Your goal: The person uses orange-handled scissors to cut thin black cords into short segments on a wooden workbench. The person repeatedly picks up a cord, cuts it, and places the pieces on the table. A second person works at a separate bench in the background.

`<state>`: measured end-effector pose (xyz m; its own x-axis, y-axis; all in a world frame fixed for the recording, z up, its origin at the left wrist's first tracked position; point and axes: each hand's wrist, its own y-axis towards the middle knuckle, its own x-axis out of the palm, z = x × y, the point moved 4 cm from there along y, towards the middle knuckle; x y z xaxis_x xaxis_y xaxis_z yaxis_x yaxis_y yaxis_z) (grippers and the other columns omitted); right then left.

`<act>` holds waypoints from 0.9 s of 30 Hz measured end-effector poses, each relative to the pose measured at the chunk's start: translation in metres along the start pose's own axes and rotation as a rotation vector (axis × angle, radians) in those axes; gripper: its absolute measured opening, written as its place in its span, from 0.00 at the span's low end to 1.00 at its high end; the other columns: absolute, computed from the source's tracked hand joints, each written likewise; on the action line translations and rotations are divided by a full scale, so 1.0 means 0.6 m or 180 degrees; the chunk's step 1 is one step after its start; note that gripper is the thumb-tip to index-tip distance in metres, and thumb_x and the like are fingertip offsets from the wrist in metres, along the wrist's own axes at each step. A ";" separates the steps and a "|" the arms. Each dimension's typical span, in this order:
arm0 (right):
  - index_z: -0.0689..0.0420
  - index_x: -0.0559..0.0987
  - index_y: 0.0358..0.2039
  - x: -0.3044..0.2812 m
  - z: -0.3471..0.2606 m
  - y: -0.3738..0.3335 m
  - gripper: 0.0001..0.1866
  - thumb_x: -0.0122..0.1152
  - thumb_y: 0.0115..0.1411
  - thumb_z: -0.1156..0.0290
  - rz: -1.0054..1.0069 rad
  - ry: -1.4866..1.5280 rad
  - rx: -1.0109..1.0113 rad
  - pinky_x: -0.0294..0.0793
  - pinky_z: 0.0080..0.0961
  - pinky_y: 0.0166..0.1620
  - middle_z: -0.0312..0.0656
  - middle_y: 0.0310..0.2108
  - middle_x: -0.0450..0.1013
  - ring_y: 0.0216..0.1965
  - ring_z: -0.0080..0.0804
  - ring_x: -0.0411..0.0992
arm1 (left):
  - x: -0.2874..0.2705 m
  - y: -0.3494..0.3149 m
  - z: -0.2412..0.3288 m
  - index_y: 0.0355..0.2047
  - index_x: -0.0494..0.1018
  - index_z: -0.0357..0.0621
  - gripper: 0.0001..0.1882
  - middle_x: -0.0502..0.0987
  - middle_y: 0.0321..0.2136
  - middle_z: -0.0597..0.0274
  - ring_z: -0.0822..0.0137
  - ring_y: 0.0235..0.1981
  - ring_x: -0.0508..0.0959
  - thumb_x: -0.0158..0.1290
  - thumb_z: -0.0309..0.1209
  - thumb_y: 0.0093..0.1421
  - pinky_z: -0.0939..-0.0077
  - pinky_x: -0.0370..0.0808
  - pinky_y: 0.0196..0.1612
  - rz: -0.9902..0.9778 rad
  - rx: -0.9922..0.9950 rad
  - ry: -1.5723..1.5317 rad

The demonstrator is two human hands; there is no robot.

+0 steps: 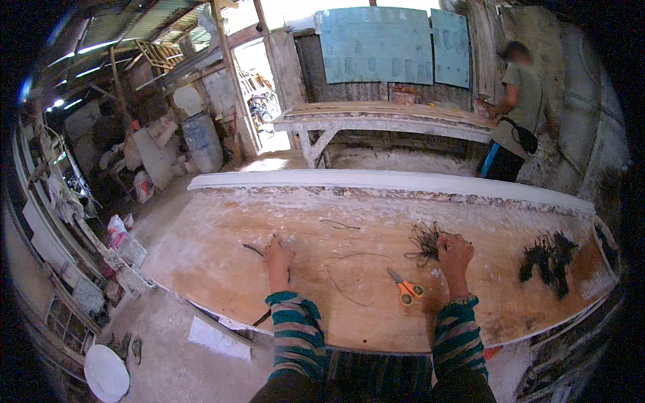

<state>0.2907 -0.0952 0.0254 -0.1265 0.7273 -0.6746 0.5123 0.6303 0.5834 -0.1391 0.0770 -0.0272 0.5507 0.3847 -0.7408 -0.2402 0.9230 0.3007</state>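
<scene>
My left hand [279, 256] is closed over the wooden tabletop, around a thin dark strip [252, 249] whose end sticks out to the left of my fingers. My right hand [456, 255] pinches the edge of a tangled bundle of thin dark cord [423, 244], its loops spreading left on the wood. Between my forearms, nearer the right one, lie orange-handled scissors [406, 289], blades pointing up and left. A loose thin strand [349, 297] curves across the wood left of them. At the right end of the table rests a heap of short black pieces [549, 260].
A long white moulding [376, 180] runs along the table's far edge. Beyond it stands a workbench [396, 123], with a person [521, 114] at its right end. A blue barrel [201, 141] is at back left, a white round lid or basin [106, 373] at lower left.
</scene>
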 end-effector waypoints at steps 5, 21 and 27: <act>0.47 0.79 0.25 -0.002 -0.009 -0.003 0.05 0.62 0.45 0.66 0.0153 0.0225 -0.0402 0.59 0.39 0.44 0.35 0.31 0.73 0.36 0.36 0.70 | 0.008 0.002 -0.005 0.42 0.68 0.49 0.21 0.71 0.39 0.47 0.49 0.42 0.71 0.55 0.31 0.44 0.61 0.68 0.45 -0.0334 -0.0027 0.0135; 0.53 0.78 0.34 0.056 -0.067 -0.053 0.10 0.61 0.49 0.68 -0.1076 0.1684 -0.0454 0.67 0.32 0.41 0.41 0.32 0.74 0.34 0.36 0.72 | -0.007 -0.058 0.182 0.45 0.66 0.43 0.17 0.72 0.26 0.71 0.79 0.22 0.69 0.53 0.28 0.54 0.85 0.65 0.25 -0.1659 -0.0013 -0.4244; 0.63 0.74 0.39 0.051 -0.145 -0.100 0.12 0.54 0.58 0.69 -0.2512 0.3771 0.0278 0.67 0.19 0.40 0.33 0.32 0.72 0.34 0.20 0.68 | 0.061 -0.158 0.272 0.37 0.66 0.48 0.09 0.70 0.26 0.72 0.79 0.24 0.71 0.52 0.30 0.56 0.83 0.71 0.25 -0.2380 0.0132 -0.4305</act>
<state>0.1823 -0.0873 0.0090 -0.9997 0.0208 -0.0084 0.0190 0.9834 0.1804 0.0346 0.0058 0.0153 0.8247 -0.4470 0.3466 0.4198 0.8944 0.1546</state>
